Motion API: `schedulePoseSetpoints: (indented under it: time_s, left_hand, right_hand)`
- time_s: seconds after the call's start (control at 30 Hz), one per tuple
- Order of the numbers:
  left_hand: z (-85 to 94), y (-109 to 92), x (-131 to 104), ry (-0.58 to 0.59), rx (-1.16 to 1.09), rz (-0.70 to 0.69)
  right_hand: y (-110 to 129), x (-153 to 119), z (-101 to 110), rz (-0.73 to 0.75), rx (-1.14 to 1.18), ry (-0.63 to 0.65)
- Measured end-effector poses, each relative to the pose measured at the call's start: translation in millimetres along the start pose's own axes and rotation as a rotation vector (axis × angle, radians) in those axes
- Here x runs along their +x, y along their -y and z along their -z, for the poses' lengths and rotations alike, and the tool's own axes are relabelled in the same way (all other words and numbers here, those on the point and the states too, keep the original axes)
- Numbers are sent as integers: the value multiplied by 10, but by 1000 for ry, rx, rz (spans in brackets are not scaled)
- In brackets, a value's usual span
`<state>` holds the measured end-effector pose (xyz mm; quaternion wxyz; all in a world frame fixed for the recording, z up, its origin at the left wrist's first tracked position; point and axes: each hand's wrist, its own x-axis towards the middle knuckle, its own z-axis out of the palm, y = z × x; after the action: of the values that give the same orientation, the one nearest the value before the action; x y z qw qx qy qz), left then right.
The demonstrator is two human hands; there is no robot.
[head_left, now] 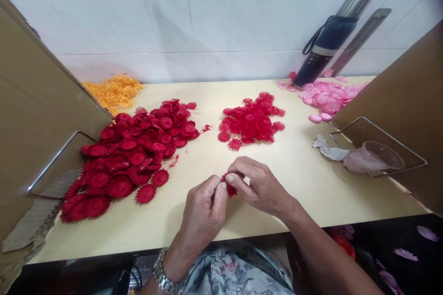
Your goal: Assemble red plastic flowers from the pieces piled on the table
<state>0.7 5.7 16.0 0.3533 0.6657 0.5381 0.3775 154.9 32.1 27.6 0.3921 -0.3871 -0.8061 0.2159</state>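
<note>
Pinched tight between the fingertips of both hands: one small red flower piece (230, 188). Left hand (202, 212) closed on its left side, thumb and first finger pressed against it. Right hand (256, 184) closed on its right side, thumb tip showing pale against the red. Mostly hidden by the fingers, only a little frilly red edge peeking out. Held just above the table (297, 170), at the near middle, close to the near edge. A silver watch (162, 274) on the left wrist.

To the left, a big pile of dark red frilly rounds (131, 156), spread wide from near to far. Farther back and a bit right of the hands, a smaller pile of brighter red rounds (252, 120). Well apart from each other, with bare table between. A few red crumbs (174, 160) lying beside the big pile.

Far left by the wall, a heap of orange bits (114, 90). Far right, a heap of pink petals (325, 97). Behind the pink heap, a dark blue bottle (323, 48) leaning against the white tiles. On the right side, a clear plastic cup (372, 156) lying tipped over, with a crumpled white scrap (328, 150) just beside it. Brown cardboard (31, 115) standing up at the left and at the right, each with a metal wire frame (55, 159) in front.
</note>
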Motion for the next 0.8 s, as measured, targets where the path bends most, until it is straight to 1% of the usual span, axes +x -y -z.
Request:
schedulePoseSetpoints:
  time_s: [0.03, 0.07, 0.17, 0.23, 0.27, 0.33, 0.4, 0.47, 0.53, 0.63, 0.73, 0.8]
  left_hand:
    - [4, -9, -5, 21, -60, 21]
    - [0, -16, -13, 35, -143, 52]
    - [-66, -15, -51, 73, -402, 156]
    - [-146, 11, -79, 88, -505, 210]
    - [-190, 30, -90, 78, -550, 240]
    - [-267, 67, -106, 20, -655, 305]
    - [-314, 88, -113, -43, -744, 356]
    - [-324, 83, -119, -93, -714, 351]
    - [-306, 53, -124, -122, -585, 273]
    - [-262, -5, -124, -105, -383, 145]
    - [-239, -39, -99, -86, -304, 123]
    - [-242, -44, -75, -117, -292, 122]
  right_hand:
    - [0, 2, 0, 19, -13, 11]
    - [0, 1, -11, 25, -28, -4]
    - [6, -23, -93, -26, -86, -155]
    - [22, -54, -160, -53, -117, -246]
    - [35, -72, -190, -51, -130, -279]
    - [69, -108, -239, -11, -155, -314]
    - [104, -136, -272, 65, -184, -303]
    - [120, -144, -293, 152, -229, -267]
    - [106, -130, -305, 204, -285, -237]
    - [56, -85, -309, 177, -334, -236]
    - [35, -52, -304, 117, -276, -270]
    - [37, -46, -303, 129, -257, -277]
